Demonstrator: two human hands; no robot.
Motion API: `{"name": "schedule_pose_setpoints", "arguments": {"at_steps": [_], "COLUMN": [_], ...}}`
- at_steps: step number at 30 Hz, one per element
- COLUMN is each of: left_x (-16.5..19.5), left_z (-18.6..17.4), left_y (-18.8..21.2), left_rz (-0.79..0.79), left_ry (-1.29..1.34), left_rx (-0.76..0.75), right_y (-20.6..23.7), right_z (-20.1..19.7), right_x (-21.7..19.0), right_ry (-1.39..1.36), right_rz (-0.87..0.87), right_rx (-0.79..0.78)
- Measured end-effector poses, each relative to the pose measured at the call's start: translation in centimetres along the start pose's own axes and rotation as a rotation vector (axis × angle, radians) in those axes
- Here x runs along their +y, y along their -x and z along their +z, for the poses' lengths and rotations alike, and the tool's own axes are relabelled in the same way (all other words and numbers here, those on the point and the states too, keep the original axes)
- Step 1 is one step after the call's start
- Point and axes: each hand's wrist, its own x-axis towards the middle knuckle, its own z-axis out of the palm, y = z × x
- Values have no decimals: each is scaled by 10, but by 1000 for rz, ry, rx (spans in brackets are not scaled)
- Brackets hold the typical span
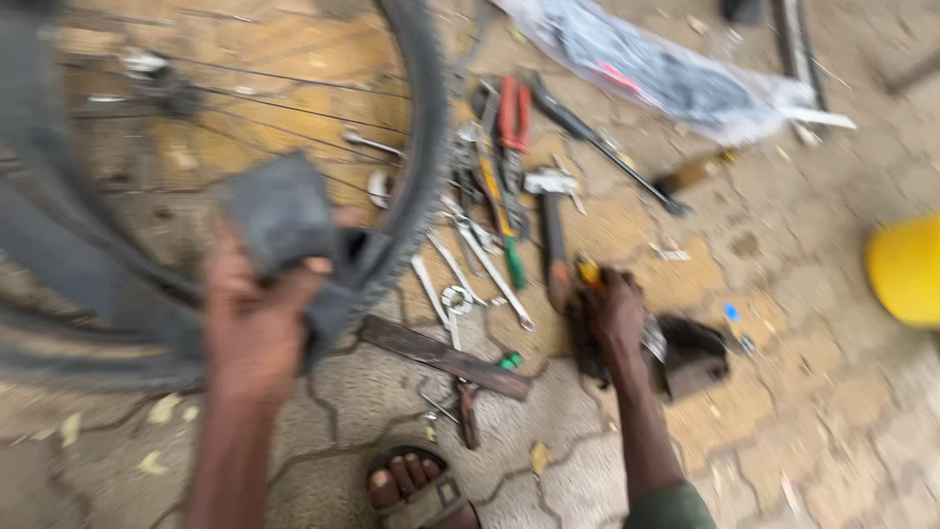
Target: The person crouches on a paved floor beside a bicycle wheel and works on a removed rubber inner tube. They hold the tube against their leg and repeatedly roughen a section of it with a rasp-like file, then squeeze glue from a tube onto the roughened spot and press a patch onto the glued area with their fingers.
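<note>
- My left hand point(257, 318) is closed around a flap of dark rubber inner tube point(284, 220), thumb pinched over its front, holding it up in front of the bicycle wheel point(416, 196).
- The tube looks soft and limp; it folds over my fingers and would sag wherever I let it go. I judge it light and grippy rather than slippery, so a plain pinch across the flat is enough, close to the part I want to look at.
- The wheel stands at my left, its knobbly tyre just behind the rubber, spokes showing through. It is the stiff, heavier thing here, best gripped at the rim or tyre, not by the thin spokes.
- My right hand point(615, 318) is down on the paving, fingers curled over something small with an orange-yellow bit at its top; the blur keeps me from telling what it is. Just beside it sits a dark blocky thing point(690, 358).
- Between my hands lies a spread of tools: spanners point(470, 269), red-handled pliers point(513, 127), a hammer point(553, 220), a screwdriver with a green handle point(504, 230) and a flat dark bar point(441, 358).
- A clear plastic bag point(666, 73) lies at the top, a yellow thing point(906, 269) at the right edge, and my sandalled foot point(416, 485) at the bottom.
</note>
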Motion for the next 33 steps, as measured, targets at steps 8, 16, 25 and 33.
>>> {"name": "schedule_pose_setpoints", "arguments": {"at_steps": [8, 16, 25, 33], "left_x": [-13, 8, 9, 6], "left_z": [21, 22, 14, 12], "left_y": [-10, -1, 7, 6], "left_rz": [10, 91, 37, 106], "left_ry": [19, 25, 75, -64], "left_rx": [-20, -109, -112, -38], "right_y": [18, 31, 24, 21], "right_z": [-90, -157, -155, -157], "right_x": [-128, -244, -249, -251], "right_ry": [-883, -1154, -1131, -1145], "right_rz": [-5, -273, -239, -284], "right_rx": [-10, -513, -615, -763]}}
